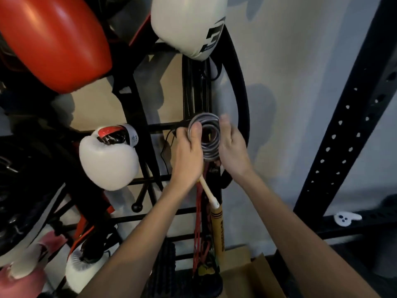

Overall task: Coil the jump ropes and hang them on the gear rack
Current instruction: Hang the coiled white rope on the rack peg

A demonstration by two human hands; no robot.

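A grey jump rope (209, 134) is wound into a tight round coil, held up against the black gear rack (159, 127) near a horizontal bar. My left hand (187, 151) grips the coil's left side with the thumb over the rim. My right hand (231, 147) cups the coil's right side, fingers behind it. A cream handle (207, 191) of the rope sticks out below my left wrist, pointing down and right. Under it hangs a yellow-tan handle (217, 231) with dark print. Whether the coil rests on a rack peg is hidden by my hands.
White boxing gloves (108, 160) (189, 24) and a red pad (53, 39) hang on the rack. Red bands (198, 229) dangle below the coil. A thick black loop (241, 91) hangs right of it. A black perforated upright (348, 130) stands at the right; a cardboard box (253, 274) sits below.
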